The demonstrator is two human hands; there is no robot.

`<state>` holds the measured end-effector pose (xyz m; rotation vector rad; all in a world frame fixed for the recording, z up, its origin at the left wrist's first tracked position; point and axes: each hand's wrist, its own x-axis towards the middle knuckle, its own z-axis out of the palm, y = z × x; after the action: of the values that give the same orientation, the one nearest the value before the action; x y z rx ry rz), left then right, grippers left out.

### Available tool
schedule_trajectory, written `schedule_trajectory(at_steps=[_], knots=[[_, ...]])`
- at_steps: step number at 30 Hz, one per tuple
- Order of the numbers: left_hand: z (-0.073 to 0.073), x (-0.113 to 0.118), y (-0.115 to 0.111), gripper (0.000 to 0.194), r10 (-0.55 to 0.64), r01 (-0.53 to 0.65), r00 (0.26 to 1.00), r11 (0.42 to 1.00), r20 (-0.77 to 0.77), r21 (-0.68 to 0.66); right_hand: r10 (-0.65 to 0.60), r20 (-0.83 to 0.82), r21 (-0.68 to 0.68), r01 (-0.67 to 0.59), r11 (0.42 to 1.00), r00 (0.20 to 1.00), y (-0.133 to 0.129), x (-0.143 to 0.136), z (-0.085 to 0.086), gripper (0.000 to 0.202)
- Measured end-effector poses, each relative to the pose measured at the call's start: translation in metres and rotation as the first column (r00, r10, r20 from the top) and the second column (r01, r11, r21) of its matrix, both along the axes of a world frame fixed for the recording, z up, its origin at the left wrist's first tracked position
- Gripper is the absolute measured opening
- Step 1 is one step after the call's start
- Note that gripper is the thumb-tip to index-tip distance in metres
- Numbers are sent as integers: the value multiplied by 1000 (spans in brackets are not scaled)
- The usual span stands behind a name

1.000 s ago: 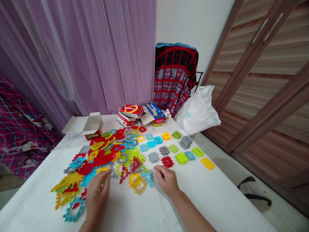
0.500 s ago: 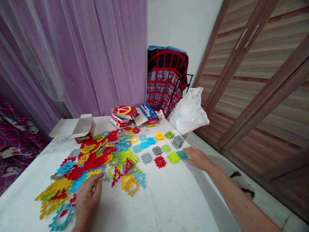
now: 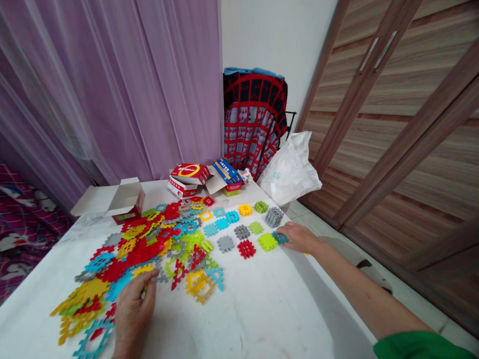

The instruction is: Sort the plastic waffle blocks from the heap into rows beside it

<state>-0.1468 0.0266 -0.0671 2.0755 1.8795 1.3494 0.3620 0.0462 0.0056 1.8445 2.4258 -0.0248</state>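
My right hand (image 3: 299,238) reaches to the table's right side, its fingers closed on a teal piece (image 3: 280,238). That piece lies beside a lime green square (image 3: 267,242). A grey stack (image 3: 274,217) stands just behind the hand. My left hand (image 3: 135,304) rests at the near edge of a heap of coloured toothed pieces, fingers curled together; a tiny bit of green shows between them, too small to name. Close to it are a red piece (image 3: 140,254) and a yellow piece (image 3: 142,269). A red square (image 3: 246,249) and a grey square (image 3: 225,244) lie between the hands.
An open carton (image 3: 127,202) stands at the back left of the white table (image 3: 224,324). Red boxes (image 3: 190,174) and a blue box (image 3: 227,171) are at the back. A white bag (image 3: 290,169) leans by the right edge, near a wooden wardrobe (image 3: 392,109).
The view has shifted slightly, and a green sleeve now shows at the lower right. My right hand covers more of the spot beside the teal piece. My left hand is nearly unchanged.
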Motion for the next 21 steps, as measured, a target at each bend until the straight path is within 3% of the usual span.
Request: schedule_trajectory(at_steps=[11, 17, 21], knots=[[3, 1, 0, 27, -3, 3, 1000, 1000, -12, -7, -25, 40, -51, 27, 998, 999, 13, -4, -1, 49], [4, 1, 1, 27, -18, 18, 1000, 1000, -14, -9, 23, 127, -86, -12, 996, 992, 15, -7, 5, 32], [6, 1, 1, 26, -23, 23, 1000, 1000, -16, -15, -17, 123, -74, 26, 997, 992, 15, -9, 4, 39]])
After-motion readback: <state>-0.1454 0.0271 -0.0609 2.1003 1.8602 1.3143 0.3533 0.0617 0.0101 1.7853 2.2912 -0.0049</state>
